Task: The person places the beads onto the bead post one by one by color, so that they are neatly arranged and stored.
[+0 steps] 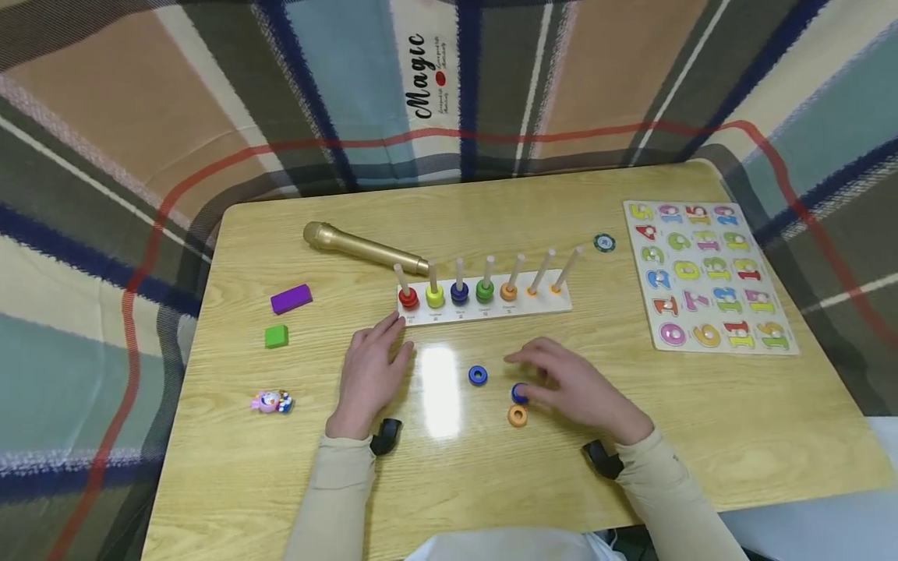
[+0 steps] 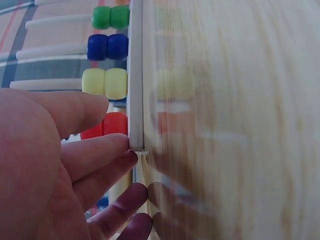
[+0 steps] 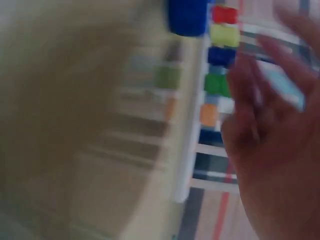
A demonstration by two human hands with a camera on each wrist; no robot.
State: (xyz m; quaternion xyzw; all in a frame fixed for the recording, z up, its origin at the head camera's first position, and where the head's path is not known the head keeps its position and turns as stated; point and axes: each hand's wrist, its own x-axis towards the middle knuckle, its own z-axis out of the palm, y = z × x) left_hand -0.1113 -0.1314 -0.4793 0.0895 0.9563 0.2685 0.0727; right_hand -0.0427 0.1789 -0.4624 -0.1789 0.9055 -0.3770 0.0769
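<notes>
A white peg board [image 1: 491, 310] carries upright pegs, with red [image 1: 408, 298], yellow [image 1: 435, 295], blue [image 1: 459, 293], green [image 1: 485, 291] and orange rings [image 1: 508, 292] on them. My left hand [image 1: 368, 374] reaches its left end; in the left wrist view the fingertips [image 2: 117, 142] are at the board's corner beside the red rings. My right hand [image 1: 571, 386] hovers over the table with fingers loosely bent. Its thumb overlaps a loose blue ring [image 1: 517, 393] in the head view. An orange ring [image 1: 517, 415] lies just below that one, and another blue ring [image 1: 478, 375] lies to the left.
A gold microphone [image 1: 365, 248] lies behind the peg board. On the left are a purple block [image 1: 291, 299], a green block [image 1: 277, 336] and a small toy figure [image 1: 271, 402]. A round chip [image 1: 604, 243] and a number board [image 1: 712, 276] are on the right.
</notes>
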